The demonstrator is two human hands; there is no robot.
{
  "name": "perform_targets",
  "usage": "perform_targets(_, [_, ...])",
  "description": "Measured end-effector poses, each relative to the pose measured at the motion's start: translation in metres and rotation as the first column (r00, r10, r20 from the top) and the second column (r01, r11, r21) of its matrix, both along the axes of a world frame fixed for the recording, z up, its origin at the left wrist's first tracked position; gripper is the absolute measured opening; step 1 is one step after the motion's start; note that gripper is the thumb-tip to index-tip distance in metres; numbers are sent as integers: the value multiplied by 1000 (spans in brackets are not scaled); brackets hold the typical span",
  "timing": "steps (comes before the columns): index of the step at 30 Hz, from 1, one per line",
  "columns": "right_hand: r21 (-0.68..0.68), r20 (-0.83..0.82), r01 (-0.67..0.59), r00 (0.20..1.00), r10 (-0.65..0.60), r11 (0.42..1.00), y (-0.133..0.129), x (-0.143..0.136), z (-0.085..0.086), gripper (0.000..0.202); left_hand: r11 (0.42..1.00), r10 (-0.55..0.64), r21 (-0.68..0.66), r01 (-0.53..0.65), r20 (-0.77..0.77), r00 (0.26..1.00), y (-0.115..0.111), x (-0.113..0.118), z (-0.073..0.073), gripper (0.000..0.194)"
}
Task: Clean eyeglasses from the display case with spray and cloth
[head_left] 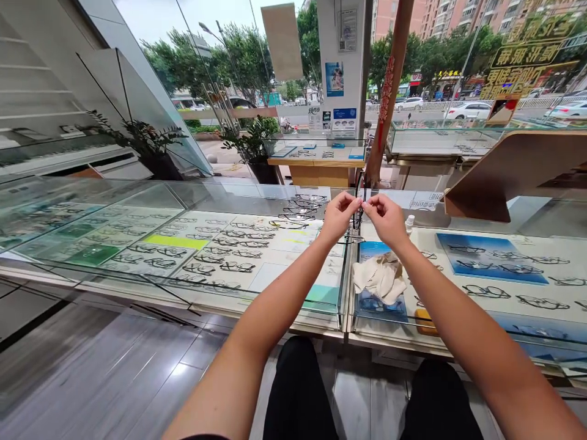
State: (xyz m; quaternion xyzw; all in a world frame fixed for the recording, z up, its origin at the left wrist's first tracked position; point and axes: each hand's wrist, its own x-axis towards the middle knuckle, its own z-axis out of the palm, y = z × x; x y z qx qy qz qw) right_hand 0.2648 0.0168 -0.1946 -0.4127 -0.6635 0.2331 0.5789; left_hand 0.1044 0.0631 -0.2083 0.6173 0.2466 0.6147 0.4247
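While raised above the glass display counter (pixel 257 201), left hand (pixel 337 215) and right hand (pixel 387 218) pinch thin dark-framed spectacles (pixel 360 206) between fingertips; crumpled cream cloth (pixel 380 278) lies on that counter, below them.

The hands (pixel 362 215) cover most of the thin dark frame (pixel 359 208) pinched between them, so its shape and its lenses cannot be told. Both arms are cut off by the bottom edge, as are the knees. The cloth (pixel 380 278) on the surface (pixel 284 311) hides part of the blue card under it. An orange thing (pixel 424 322) near the right arm is half hidden by that arm. The glasses (pixel 220 247) under the glass to the left are too small to tell apart. The surface runs off the right edge. The far yellow sign (pixel 527 58) is unreadable.
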Motion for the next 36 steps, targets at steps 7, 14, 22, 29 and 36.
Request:
perform_targets(7, [-67, -131, -80, 989, 71, 995, 5, 7, 3, 31, 996, -81, -25, 80, -50, 995, -5, 0, 2, 55])
perform_targets(14, [-34, -136, -37, 990, 32, 999, 2, 12, 8, 24, 983, -185, -37, 182, -106, 977, -6, -4, 2, 51])
perform_targets(22, [102, 104, 356, 925, -366, 929, -14, 25, 26, 19, 995, -100, 12, 103, -157, 983, -6, -11, 7, 49])
perform_targets(29, [369, 99, 500, 817, -568, 784, -6, 37, 26, 43, 996, -85, 17, 91, -208, 974, -9, -9, 5, 45])
perform_targets(36, [403, 207, 456, 799, -565, 793, -1, 26, 11, 66, 996, -91, 4, 94, -196, 976, -15, -7, 6, 45])
